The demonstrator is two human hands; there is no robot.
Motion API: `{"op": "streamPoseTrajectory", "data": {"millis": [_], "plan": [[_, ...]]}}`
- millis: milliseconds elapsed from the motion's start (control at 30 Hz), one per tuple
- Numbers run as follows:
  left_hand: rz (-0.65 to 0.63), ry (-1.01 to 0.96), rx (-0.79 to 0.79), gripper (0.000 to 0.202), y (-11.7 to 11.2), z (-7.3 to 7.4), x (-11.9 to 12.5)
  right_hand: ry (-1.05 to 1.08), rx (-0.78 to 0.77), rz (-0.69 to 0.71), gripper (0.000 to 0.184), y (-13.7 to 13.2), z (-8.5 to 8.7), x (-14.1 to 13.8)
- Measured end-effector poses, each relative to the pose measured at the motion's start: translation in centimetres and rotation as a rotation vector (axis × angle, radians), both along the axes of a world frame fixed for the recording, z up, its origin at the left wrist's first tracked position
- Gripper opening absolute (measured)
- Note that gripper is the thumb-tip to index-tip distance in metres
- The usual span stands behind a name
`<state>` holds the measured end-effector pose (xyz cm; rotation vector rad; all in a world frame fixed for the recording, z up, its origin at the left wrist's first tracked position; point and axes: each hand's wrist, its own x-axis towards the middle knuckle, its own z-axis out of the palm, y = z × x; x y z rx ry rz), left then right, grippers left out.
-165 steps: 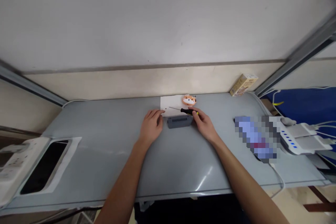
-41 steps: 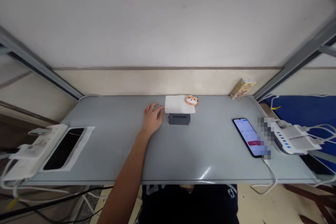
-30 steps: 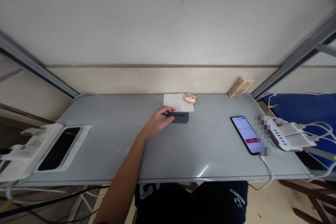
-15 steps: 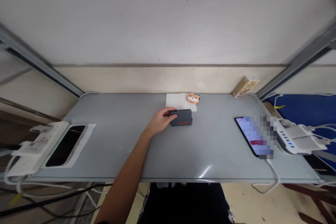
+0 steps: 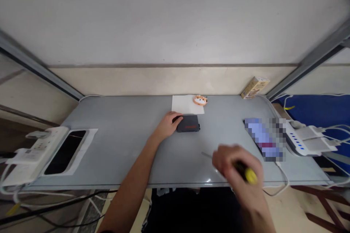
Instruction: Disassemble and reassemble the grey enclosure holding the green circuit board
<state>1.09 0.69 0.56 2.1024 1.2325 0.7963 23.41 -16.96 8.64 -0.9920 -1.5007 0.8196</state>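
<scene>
A small dark grey box with an orange mark on top lies flat near the back middle of the grey table. My left hand holds its left end, fingers curled round it. My right hand, blurred by motion, is over the table's front edge, closed on a screwdriver with a black and yellow handle. Its thin shaft points left toward the box. Behind the box lies a white paper sheet with an orange animal-face trinket on it.
A phone with a lit screen lies at the right, beside a white charging hub with cables. A dark phone on white paper and a white power strip sit at the left. A small yellow carton leans in the back right corner.
My left hand took hold of the box and turned it from its vented side onto its flat face. My right hand, out of view before, has come in at the front with the screwdriver.
</scene>
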Motion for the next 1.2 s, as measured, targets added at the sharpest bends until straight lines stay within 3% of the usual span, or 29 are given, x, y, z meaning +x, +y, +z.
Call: {"op": "streamPoseTrajectory", "data": {"millis": [33,100,133,233,333,467,1033,1200], "plan": [[-0.009,0.005,0.017,0.025,0.0,0.0,0.0,0.061,-0.010,-0.030,0.025,1.0,-0.4,-0.1],[-0.014,0.017,0.038,0.025,0.1,0.0,0.1,0.387,-0.018,-0.141,0.028,3.1,-1.5,-0.2],[-0.014,0.024,0.044,0.025,0.1,0.0,0.1,0.429,-0.021,-0.205,0.031,3.9,-2.2,-0.2],[-0.030,0.046,0.063,0.026,0.0,0.1,0.2,0.240,0.015,-0.468,0.042,5.2,-4.7,0.1],[-0.053,0.062,0.076,0.026,-0.1,0.2,0.2,0.061,-0.032,-0.632,0.051,4.8,-7.1,0.7],[-0.074,0.066,0.094,0.026,-0.3,0.5,0.2,0.071,-0.129,-0.771,0.055,4.1,-9.0,1.2],[0.042,0.043,0.225,0.023,-0.5,1.4,-0.4,0.007,-0.158,-0.659,0.051,3.9,-8.7,1.3],[0.051,0.048,0.230,0.021,-0.8,1.9,-0.4,0.036,-0.129,-0.696,0.055,3.7,-8.8,1.4]]}}
